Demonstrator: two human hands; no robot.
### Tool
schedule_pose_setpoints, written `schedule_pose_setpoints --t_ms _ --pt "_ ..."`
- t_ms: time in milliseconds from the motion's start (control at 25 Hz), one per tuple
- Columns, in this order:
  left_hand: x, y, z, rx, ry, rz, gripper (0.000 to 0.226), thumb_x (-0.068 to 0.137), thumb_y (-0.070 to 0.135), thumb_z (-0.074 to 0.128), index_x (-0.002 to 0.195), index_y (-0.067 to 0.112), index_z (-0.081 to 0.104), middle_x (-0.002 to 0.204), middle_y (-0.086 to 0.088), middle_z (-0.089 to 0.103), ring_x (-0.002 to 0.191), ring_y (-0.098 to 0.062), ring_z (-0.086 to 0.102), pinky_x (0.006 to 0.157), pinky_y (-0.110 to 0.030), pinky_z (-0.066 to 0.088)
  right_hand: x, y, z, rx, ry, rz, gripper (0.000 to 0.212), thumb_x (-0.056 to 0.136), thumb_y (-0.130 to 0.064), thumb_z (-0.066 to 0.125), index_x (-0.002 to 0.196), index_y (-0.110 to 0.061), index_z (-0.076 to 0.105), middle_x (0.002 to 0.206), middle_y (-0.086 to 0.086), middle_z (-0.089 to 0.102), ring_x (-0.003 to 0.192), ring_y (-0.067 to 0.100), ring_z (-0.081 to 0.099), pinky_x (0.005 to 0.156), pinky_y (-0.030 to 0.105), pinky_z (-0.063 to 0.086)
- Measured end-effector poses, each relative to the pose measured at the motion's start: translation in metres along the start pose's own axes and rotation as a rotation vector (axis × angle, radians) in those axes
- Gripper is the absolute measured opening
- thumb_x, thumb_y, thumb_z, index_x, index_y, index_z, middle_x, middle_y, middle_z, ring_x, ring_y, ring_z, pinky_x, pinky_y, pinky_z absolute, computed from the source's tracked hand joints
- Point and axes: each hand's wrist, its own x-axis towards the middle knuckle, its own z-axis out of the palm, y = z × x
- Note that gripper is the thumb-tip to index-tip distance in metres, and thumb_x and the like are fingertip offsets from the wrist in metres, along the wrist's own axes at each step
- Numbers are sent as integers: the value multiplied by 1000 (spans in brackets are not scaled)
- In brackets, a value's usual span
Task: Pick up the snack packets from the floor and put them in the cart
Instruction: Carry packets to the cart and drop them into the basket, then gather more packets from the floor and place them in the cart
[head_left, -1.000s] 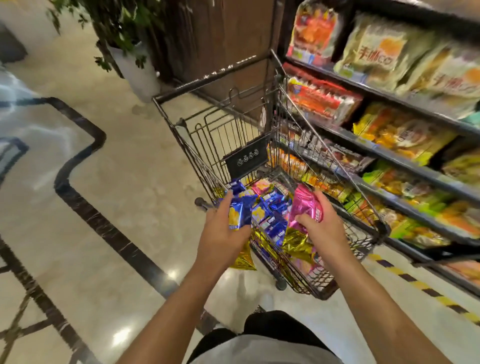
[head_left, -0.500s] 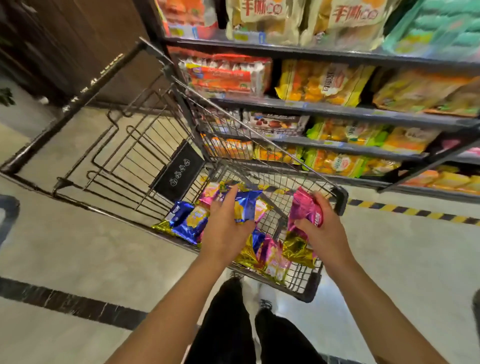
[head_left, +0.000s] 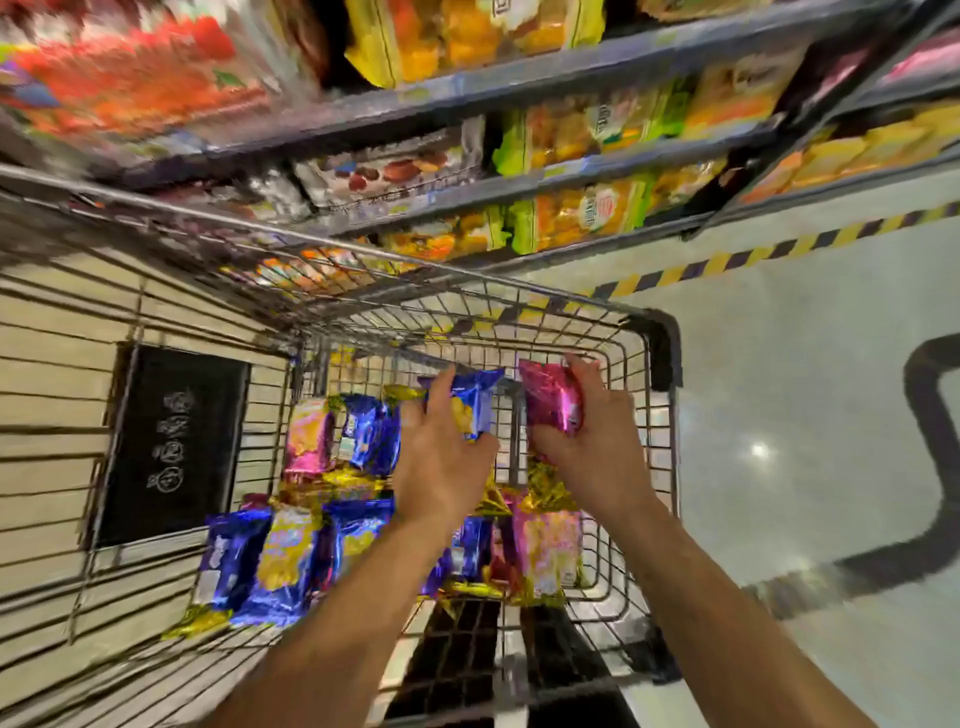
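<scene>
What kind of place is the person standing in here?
Most likely a supermarket or snack shop aisle. A black wire shopping cart holds shiny blue, pink and gold snack packets, grey metal shelves beside it carry rows of bagged snacks, and yellow-and-black striped tape marks the pale polished floor.

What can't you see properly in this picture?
- Head view: shelf packets at top left, smeared by motion blur; labels unreadable.
- Blue packet: the left hand covers part of it.
- Pink packet: the right hand hides its lower end.
- Cart: left side cut off.
</scene>
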Motion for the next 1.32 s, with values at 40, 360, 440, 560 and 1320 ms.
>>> schedule_pose_setpoints --t_ms 40,360,440,560,1320 --pt "16 -8 16 15 -24 7 81 88 29 69 153 37 22 141 -8 35 108 -32 58 88 -38 49 14 13 13 5 4 23 83 72 -33 71 147 -32 36 113 12 52 99 23 53 88 34 48" --pt "87 -58 121 224 -181 11 93 85 34 73 156 38 13 146 -15 31 136 -33 34 93 -37 43 79 105 82 -67 -21 261 88 80 -28 70 154 -35 22 120 16 43 118 38 45 98 38 43" --pt "97 -65 137 219 -253 -14 98 84 40 75 156 41 10 157 -18 21 146 -35 20 110 -48 38 82 117 94 -90 -13 317 89 82 -29 71 153 -37 18 133 19 39 129 40 38 102 49 44" --pt "105 -65 147 218 -289 0 99 82 47 75 156 42 9 158 -16 18 147 -35 17 112 -51 35 86 125 103 -90 28 333 94 84 -27 71 154 -34 8 142 23 35 139 41 30 106 56 40" --pt "-4 11 0 265 -172 440 78 92 37 66 157 23 25 162 3 16 150 -15 11 118 -24 12 -43 7 -34 -349 155 -77 77 91 -41 57 156 -29 17 165 3 13 148 25 23 114 41 31"
